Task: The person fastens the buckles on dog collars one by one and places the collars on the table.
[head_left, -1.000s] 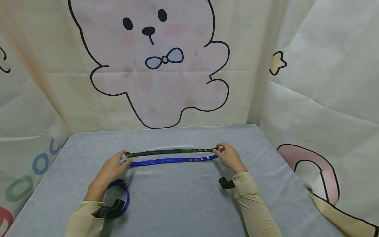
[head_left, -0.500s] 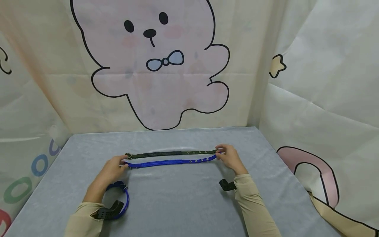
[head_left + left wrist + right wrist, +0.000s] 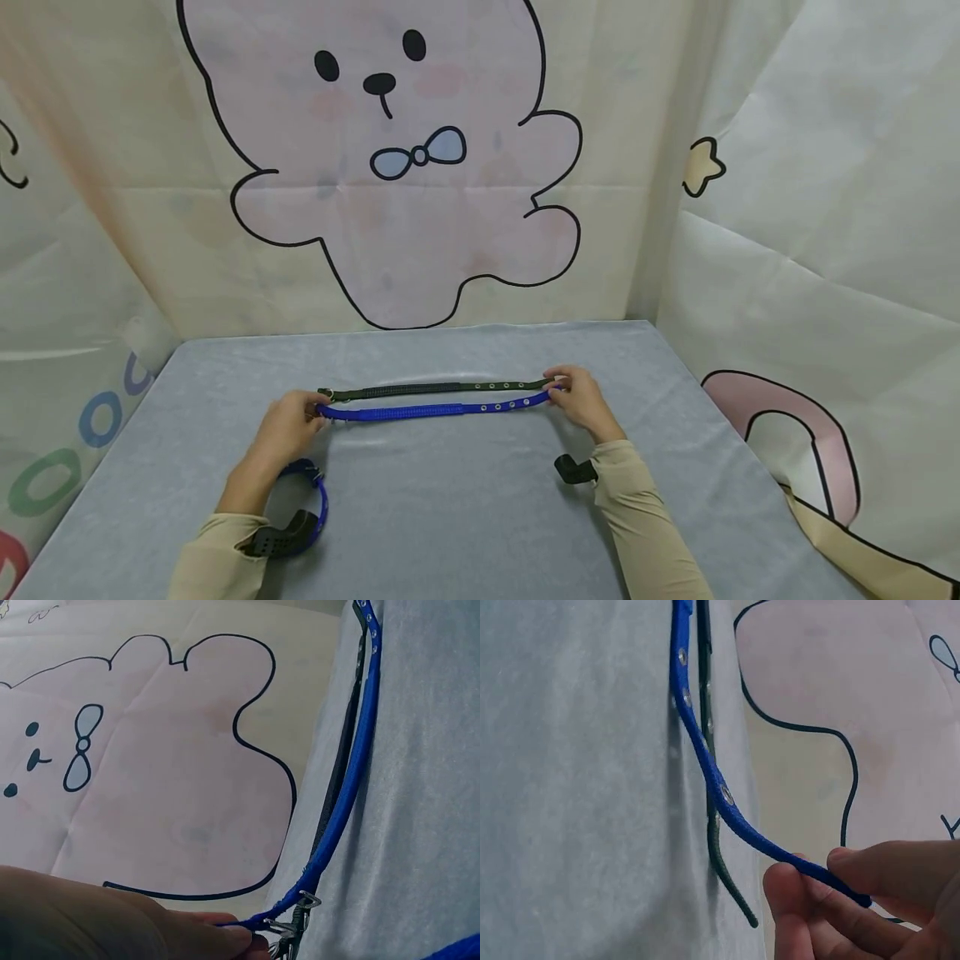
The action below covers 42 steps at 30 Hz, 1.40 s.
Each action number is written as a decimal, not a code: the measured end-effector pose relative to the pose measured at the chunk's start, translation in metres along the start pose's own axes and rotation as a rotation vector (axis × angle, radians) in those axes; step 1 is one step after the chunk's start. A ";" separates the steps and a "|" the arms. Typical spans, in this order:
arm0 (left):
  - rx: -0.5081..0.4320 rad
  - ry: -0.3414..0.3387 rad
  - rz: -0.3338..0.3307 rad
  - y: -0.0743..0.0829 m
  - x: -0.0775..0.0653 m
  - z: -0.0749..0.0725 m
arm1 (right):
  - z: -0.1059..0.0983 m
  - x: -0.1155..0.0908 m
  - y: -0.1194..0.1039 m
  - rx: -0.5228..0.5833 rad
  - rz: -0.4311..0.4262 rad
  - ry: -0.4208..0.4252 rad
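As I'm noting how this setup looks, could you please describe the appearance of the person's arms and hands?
The person wears long, slightly creased beige sleeves. The left hand and right hand are bare, without gloves. A black, angular device juts out by each sleeve's end; no cables show.

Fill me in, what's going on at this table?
A person is holding a blue strap lengthwise: the left hand pinches its buckle end, the right hand its eyeleted end. A dark green strap runs alongside, just beyond it, its tip free of the right hand. Another strap, blue and looped, lies on the table near the left wrist.
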State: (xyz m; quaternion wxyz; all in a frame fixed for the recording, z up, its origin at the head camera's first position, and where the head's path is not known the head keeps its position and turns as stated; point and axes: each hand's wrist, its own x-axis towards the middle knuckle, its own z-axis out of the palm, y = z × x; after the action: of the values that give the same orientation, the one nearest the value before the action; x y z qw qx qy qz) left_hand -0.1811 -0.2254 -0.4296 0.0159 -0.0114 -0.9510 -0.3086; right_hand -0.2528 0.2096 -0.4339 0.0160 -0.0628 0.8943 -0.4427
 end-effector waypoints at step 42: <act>-0.237 0.190 0.143 0.014 0.000 -0.008 | 0.001 -0.006 -0.018 0.098 -0.211 -0.086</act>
State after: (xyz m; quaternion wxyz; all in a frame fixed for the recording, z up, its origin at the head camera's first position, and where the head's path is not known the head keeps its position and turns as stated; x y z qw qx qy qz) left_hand -0.1800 -0.2184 -0.4148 0.1260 -0.0516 -0.8989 -0.4165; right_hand -0.2447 0.1989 -0.4204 0.0108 -0.1747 0.8584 -0.4821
